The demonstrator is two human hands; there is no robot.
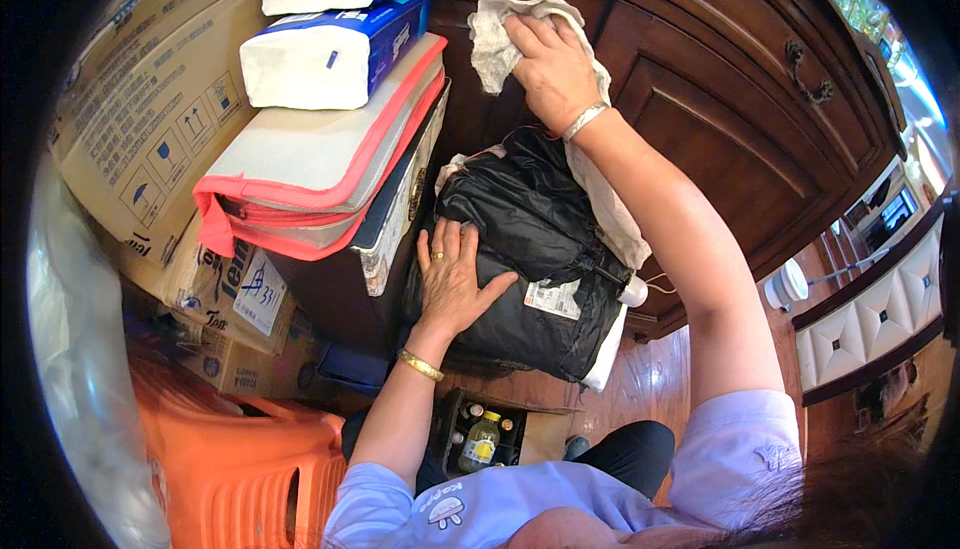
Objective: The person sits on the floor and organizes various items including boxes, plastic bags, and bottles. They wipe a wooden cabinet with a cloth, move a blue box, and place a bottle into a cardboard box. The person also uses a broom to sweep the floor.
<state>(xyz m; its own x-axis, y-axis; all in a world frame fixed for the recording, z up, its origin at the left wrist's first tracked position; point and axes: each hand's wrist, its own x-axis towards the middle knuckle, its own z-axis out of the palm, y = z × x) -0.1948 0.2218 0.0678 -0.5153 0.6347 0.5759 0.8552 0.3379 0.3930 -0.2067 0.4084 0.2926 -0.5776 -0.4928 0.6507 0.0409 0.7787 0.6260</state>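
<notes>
My right hand (pixel 555 73) presses a crumpled off-white cloth (pixel 491 43) against the dark carved wooden cabinet (pixel 705 136). A long end of the cloth hangs down below my wrist, over the side of a black plastic bag. My left hand (pixel 454 275) rests with its fingers spread on this black plastic bag (pixel 517 331), which bears a white label. The bag stands in front of the cabinet, and a white cap pokes out at its right side. The cloth hides part of my right fingertips.
Left of the bag, a zipped grey case with red edging (pixel 300 151) carries tissue packs (pixel 307 65). Cardboard boxes (pixel 150 114) are stacked farther left. An orange plastic stool (pixel 247 459) is at the lower left, beside an open carton of bottles (pixel 544 433). A metal handle (pixel 806 76) projects from the cabinet.
</notes>
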